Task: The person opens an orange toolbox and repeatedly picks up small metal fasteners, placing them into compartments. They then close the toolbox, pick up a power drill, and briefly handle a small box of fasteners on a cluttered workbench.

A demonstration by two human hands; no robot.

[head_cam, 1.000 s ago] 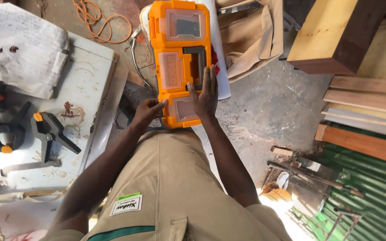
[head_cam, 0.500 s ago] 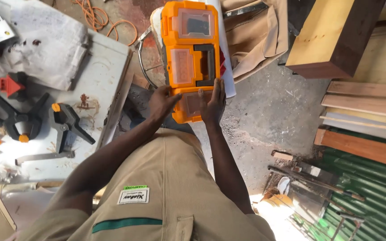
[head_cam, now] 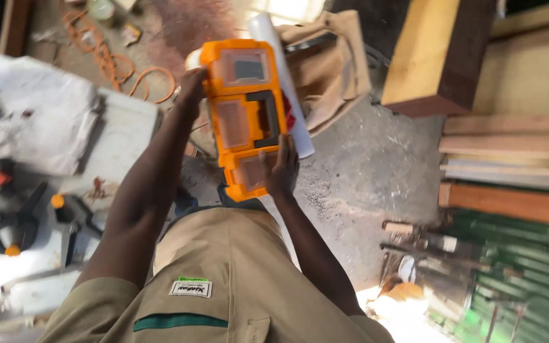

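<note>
Both hands hold the orange toolbox [head_cam: 244,114] up above the concrete floor [head_cam: 376,171]: left hand [head_cam: 192,86] gripping its far corner, right hand [head_cam: 281,170] with fingers [head_cam: 285,147] closed over its near edge. Beside the toolbox lies a white tube [head_cam: 284,82]. Keeping it level and gripped at both ends seems wise.

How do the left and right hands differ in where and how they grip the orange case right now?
The left hand grips the far top corner of the orange case, arm stretched out; the right hand sits at the near bottom end, arm bent closer in. The left hand wraps the left edge; the right hand lies flatter, fingers spread over the near clear lid panel. Both are bare and touch the case, holding it above the concrete floor.
</note>
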